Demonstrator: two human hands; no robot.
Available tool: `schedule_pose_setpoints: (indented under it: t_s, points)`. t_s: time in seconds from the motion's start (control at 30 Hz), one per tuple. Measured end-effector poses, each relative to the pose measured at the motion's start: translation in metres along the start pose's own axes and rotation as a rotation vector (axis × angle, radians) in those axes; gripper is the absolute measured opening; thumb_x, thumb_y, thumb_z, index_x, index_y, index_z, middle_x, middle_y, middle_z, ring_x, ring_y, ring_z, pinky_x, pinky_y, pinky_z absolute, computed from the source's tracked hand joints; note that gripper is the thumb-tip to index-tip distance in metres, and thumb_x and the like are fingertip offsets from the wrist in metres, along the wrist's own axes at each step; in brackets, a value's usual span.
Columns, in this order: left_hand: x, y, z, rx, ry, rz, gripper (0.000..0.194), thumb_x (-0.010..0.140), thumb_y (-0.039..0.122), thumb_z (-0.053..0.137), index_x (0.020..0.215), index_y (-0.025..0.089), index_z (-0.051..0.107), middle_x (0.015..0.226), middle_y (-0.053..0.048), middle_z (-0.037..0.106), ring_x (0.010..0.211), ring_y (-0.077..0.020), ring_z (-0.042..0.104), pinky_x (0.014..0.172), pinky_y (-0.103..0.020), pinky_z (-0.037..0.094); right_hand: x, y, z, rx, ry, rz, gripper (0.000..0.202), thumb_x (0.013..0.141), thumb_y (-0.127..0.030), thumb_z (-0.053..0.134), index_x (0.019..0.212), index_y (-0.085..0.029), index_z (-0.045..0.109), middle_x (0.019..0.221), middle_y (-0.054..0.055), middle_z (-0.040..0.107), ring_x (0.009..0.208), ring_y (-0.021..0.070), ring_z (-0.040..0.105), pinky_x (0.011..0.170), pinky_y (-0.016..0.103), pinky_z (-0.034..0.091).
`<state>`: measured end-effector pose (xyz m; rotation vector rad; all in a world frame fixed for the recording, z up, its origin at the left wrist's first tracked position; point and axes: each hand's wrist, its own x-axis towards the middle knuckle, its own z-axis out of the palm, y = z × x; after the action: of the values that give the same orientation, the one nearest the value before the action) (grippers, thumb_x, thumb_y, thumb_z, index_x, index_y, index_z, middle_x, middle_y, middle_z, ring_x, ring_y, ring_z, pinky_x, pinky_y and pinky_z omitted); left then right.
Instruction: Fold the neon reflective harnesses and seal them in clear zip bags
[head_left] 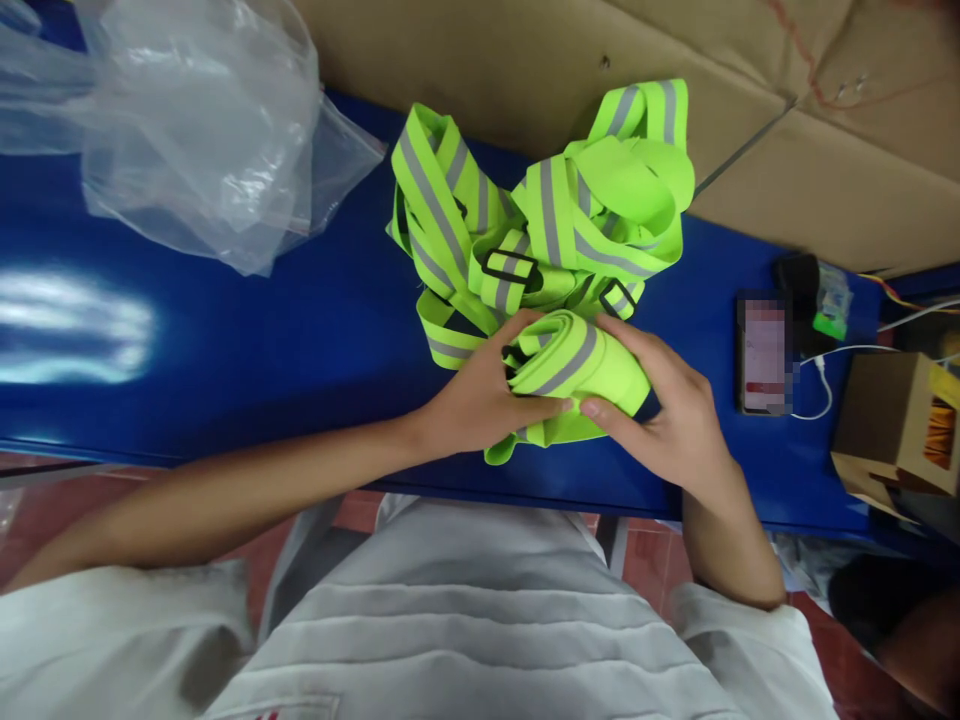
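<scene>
Between my two hands is a rolled-up neon yellow reflective strap (574, 365) with a grey stripe, near the table's front edge. My left hand (491, 390) grips its left side, thumb lying across the front. From the right, my right hand (664, 400) wraps round the roll, its thumb tip close to the left one. The fingers behind the roll are partly hidden. Just beyond lies a loose heap of the same reflective straps (555, 220), looped over one another, with black buckles (510, 266) showing among them.
Clear plastic bags (202, 130) lie at the left on the blue table (247, 350). Large cardboard boxes (480, 60) stand along the back. To the right are a phone (763, 355), a white cable (825, 380) and a small open cardboard box (885, 415).
</scene>
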<state>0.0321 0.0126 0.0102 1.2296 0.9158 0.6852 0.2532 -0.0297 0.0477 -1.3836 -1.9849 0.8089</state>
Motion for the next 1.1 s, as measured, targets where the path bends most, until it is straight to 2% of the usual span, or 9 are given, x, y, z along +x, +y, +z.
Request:
schedule_pose_setpoints:
  t_s: [0.13, 0.2, 0.3, 0.47, 0.57, 0.7, 0.8, 0.97, 1.1]
  points:
    - [-0.004, -0.005, 0.002, 0.107, -0.098, 0.023, 0.069, 0.075, 0.039, 0.087, 0.133, 0.024, 0.052, 0.125, -0.006, 0.069, 0.115, -0.0249, 0.067, 0.101, -0.036, 0.054, 0.001, 0.008, 0.001, -0.001, -0.086, 0.117, 0.047, 0.087, -0.047, 0.081, 0.128, -0.029, 0.068, 0.109, 0.003, 0.077, 0.093, 0.0258, 0.073, 0.085, 0.038, 0.058]
    - [-0.005, -0.004, 0.003, 0.087, -0.126, 0.021, 0.079, 0.072, 0.041, 0.090, 0.137, 0.024, 0.048, 0.127, -0.007, 0.068, 0.116, -0.0257, 0.067, 0.101, -0.036, 0.054, 0.002, 0.011, 0.002, 0.098, -0.087, 0.184, 0.028, 0.086, -0.046, 0.081, 0.101, -0.025, 0.071, 0.077, -0.002, 0.068, 0.066, 0.0170, 0.062, 0.060, 0.029, 0.050]
    - [-0.004, 0.001, 0.001, 0.014, -0.157, 0.027, 0.093, 0.065, 0.041, 0.096, 0.140, 0.023, 0.045, 0.135, -0.008, 0.064, 0.123, -0.0298, 0.065, 0.104, -0.038, 0.054, 0.004, 0.010, 0.005, 0.317, -0.071, 0.291, 0.033, 0.085, -0.045, 0.082, 0.078, -0.021, 0.060, 0.064, -0.005, 0.051, 0.056, 0.0108, 0.045, 0.047, 0.024, 0.036]
    - [0.002, -0.002, -0.002, -0.140, -0.274, 0.020, 0.113, 0.055, 0.037, 0.102, 0.148, 0.027, 0.038, 0.147, -0.012, 0.057, 0.138, -0.0357, 0.056, 0.112, -0.049, 0.051, 0.008, 0.003, 0.007, 0.379, 0.059, 0.324, 0.033, 0.082, -0.042, 0.085, 0.075, -0.019, 0.062, 0.062, -0.006, 0.047, 0.055, 0.0079, 0.038, 0.046, 0.021, 0.032]
    - [0.002, -0.008, 0.000, -0.203, -0.249, -0.071, 0.117, 0.056, 0.034, 0.101, 0.153, 0.026, 0.036, 0.144, -0.014, 0.059, 0.137, -0.0355, 0.057, 0.112, -0.051, 0.051, 0.009, 0.005, 0.008, 0.382, 0.091, 0.344, 0.031, 0.081, -0.041, 0.085, 0.076, -0.018, 0.065, 0.063, -0.005, 0.050, 0.055, 0.0079, 0.041, 0.047, 0.021, 0.034]
    - [0.000, -0.007, 0.005, -0.361, -0.243, -0.273, 0.093, 0.067, 0.036, 0.097, 0.146, 0.021, 0.050, 0.118, -0.010, 0.074, 0.112, -0.0287, 0.071, 0.094, -0.042, 0.061, 0.009, 0.015, 0.011, 0.474, 0.133, 0.405, 0.036, 0.080, -0.048, 0.085, 0.078, -0.018, 0.067, 0.068, -0.003, 0.056, 0.058, 0.0099, 0.047, 0.050, 0.023, 0.039]
    - [-0.002, 0.000, 0.005, -0.380, -0.323, -0.296, 0.066, 0.071, 0.042, 0.094, 0.125, 0.018, 0.066, 0.106, -0.007, 0.076, 0.092, -0.0228, 0.074, 0.081, -0.035, 0.062, 0.006, 0.021, 0.014, 0.551, 0.182, 0.445, 0.036, 0.081, -0.053, 0.084, 0.087, -0.020, 0.072, 0.073, -0.002, 0.062, 0.061, 0.0126, 0.054, 0.054, 0.025, 0.045]
    - [-0.001, 0.008, -0.003, -0.092, -0.309, -0.047, 0.046, 0.082, 0.048, 0.084, 0.110, 0.014, 0.069, 0.092, -0.005, 0.075, 0.087, -0.0220, 0.071, 0.078, -0.032, 0.058, -0.001, 0.022, 0.019, 0.481, 0.385, 0.361, 0.032, 0.080, -0.049, 0.087, 0.096, -0.023, 0.076, 0.080, -0.001, 0.070, 0.067, 0.0159, 0.061, 0.058, 0.029, 0.050]
    - [0.005, 0.004, -0.010, 0.157, -0.314, 0.221, 0.040, 0.091, 0.051, 0.075, 0.107, 0.015, 0.068, 0.099, -0.005, 0.075, 0.103, -0.0250, 0.069, 0.091, -0.033, 0.055, 0.002, 0.022, 0.019, 0.719, 0.230, 0.467, 0.041, 0.081, -0.055, 0.085, 0.107, -0.024, 0.077, 0.093, 0.002, 0.078, 0.079, 0.0224, 0.073, 0.067, 0.034, 0.060]
